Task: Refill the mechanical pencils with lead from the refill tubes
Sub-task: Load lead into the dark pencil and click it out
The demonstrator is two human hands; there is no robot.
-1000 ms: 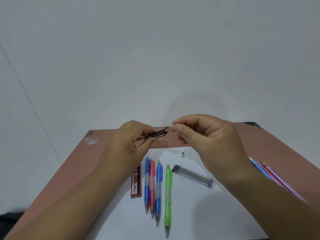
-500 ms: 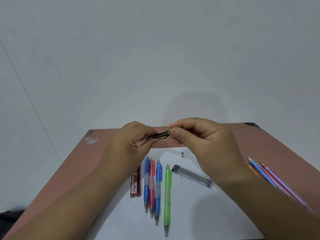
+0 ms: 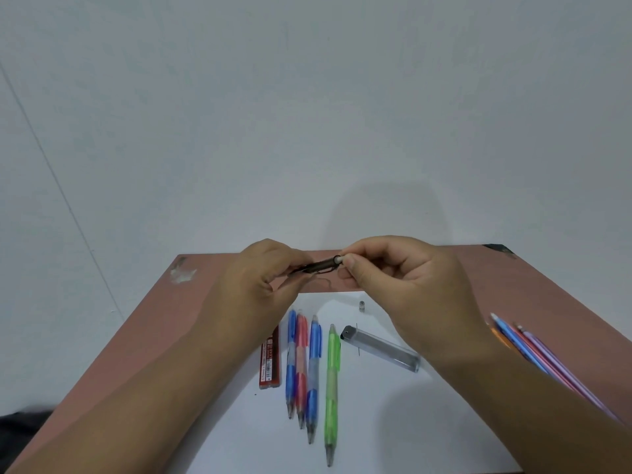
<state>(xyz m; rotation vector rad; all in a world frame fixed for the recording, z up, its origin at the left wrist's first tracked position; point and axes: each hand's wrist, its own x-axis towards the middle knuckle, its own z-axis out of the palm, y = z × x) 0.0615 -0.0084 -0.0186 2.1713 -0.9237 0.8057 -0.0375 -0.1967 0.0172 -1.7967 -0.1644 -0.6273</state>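
Hands [image 3: 342, 285] gripping dark pencil [image 3: 316, 266], clear tube [image 3: 383, 348] lying capped

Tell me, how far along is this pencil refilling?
In hand: the left hand grips a dark mechanical pencil while the right hand pinches its white eraser end; a small metal cap lies off. The clear lead tube lies nearby. Four coloured pencils wait in a row; whether any is refilled cannot be told.

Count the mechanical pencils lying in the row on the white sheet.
4, side by side between the red lead case and clear refill tube: blue pencil, red pencil, second blue pencil, green pencil. None seems hidden.
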